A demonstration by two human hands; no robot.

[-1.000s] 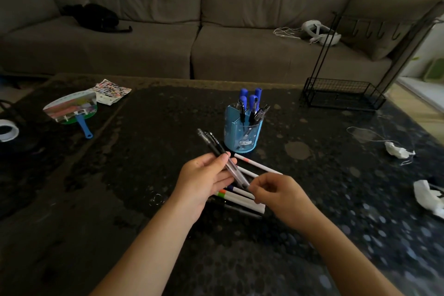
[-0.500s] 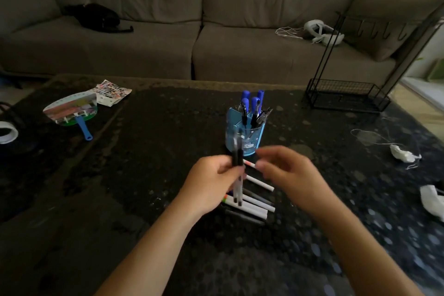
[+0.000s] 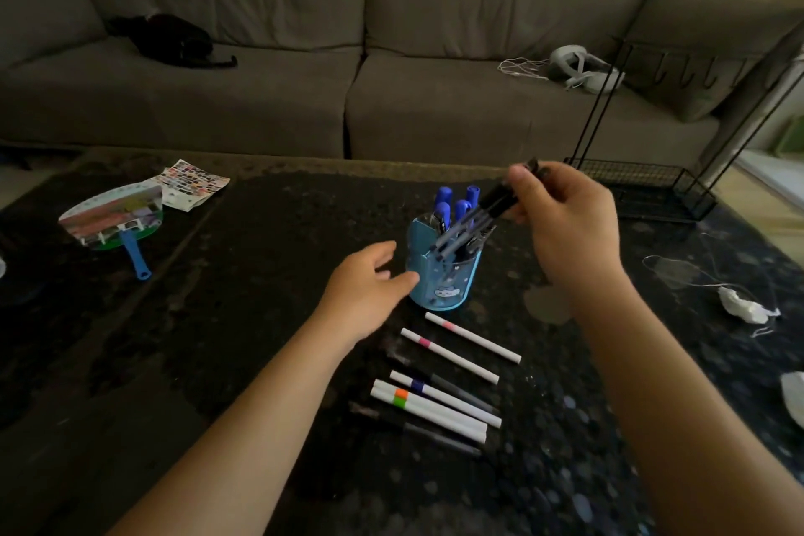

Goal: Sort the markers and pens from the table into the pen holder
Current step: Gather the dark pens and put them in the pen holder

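A blue pen holder stands mid-table with blue-capped markers in it. My right hand is above and right of it, shut on a couple of dark pens whose lower ends slant down into the holder's mouth. My left hand rests open beside the holder's left wall, thumb touching it. Several white markers with pink, blue, orange and green bands, plus dark pens, lie on the table in front of the holder.
A paper fan with a blue handle and a colourful sheet lie at the far left. A black wire rack stands at the far right. Crumpled white tissue and a wire lie right. A grey sofa is behind.
The dark pens passed from my left hand to my right, which lifted them up and right over the holder. My left hand let go and moved to the holder's side.
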